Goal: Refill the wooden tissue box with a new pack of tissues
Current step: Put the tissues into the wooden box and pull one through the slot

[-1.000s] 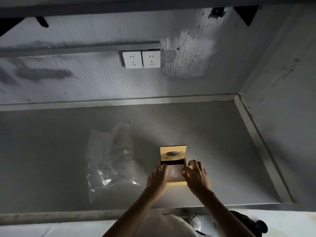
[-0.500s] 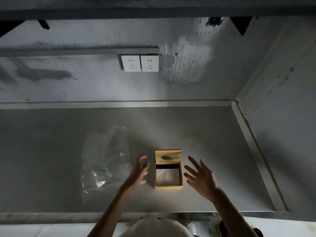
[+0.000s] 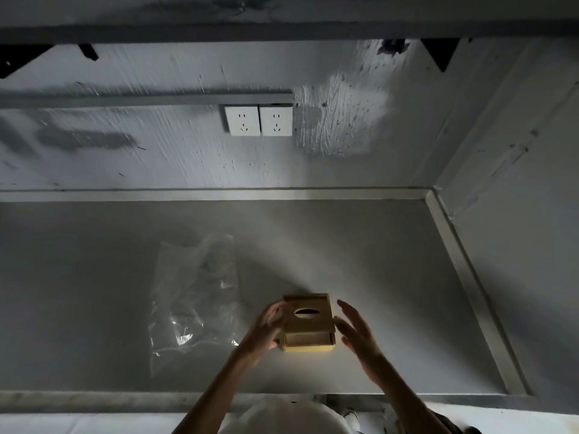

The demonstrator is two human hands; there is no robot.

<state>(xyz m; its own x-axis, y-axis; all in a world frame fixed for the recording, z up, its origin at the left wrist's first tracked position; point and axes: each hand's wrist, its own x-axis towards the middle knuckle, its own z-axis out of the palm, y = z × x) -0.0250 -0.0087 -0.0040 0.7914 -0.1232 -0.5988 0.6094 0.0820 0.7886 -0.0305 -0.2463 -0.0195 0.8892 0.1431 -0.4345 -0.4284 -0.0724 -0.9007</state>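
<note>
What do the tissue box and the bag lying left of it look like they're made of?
Tissue box: looks like light wood, yellowish-tan and matte, with flat panels and an oval slot in the sliding lid; the grain is too dim to confirm. Bag: thin clear plastic film, judging by the crinkles, bright glints and the grey counter showing through.

Dim grey counter surface (image 3: 344, 245) bounded by a pale raised edge strip (image 3: 219, 194) at rear and right. Rough, streaked plaster wall (image 3: 156, 158) behind, bearing twin white sockets (image 3: 258, 121) under a horizontal conduit (image 3: 141, 99). Dark triangular brackets (image 3: 440, 53) above. Light patch falling at centre.
</note>
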